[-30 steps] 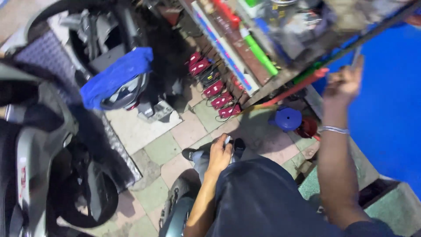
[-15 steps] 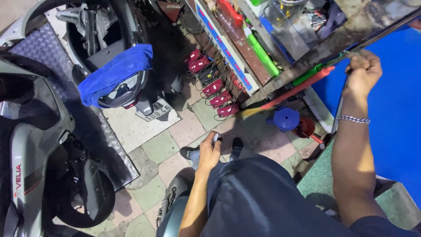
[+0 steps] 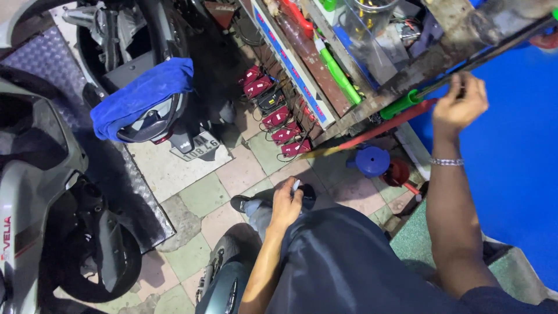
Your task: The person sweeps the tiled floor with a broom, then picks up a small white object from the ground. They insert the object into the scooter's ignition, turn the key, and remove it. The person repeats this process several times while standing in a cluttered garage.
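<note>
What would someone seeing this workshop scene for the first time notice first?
Probably the right hand, raised at the upper right and gripping a thin dark rod along the edge of a crowded shelf. Next, the blue cloth draped over a scooter part at the upper left. Low in the middle, the left hand holds a small pale object I can't identify, above the tiled floor.

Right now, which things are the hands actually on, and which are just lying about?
In hand:
- right hand gripping a thin dark rod at the rusty shelf edge
- left hand holding a small white item, too small to identify

Lying about:
- blue cloth on scooter
- blue funnel on floor
- red battery chargers
</note>
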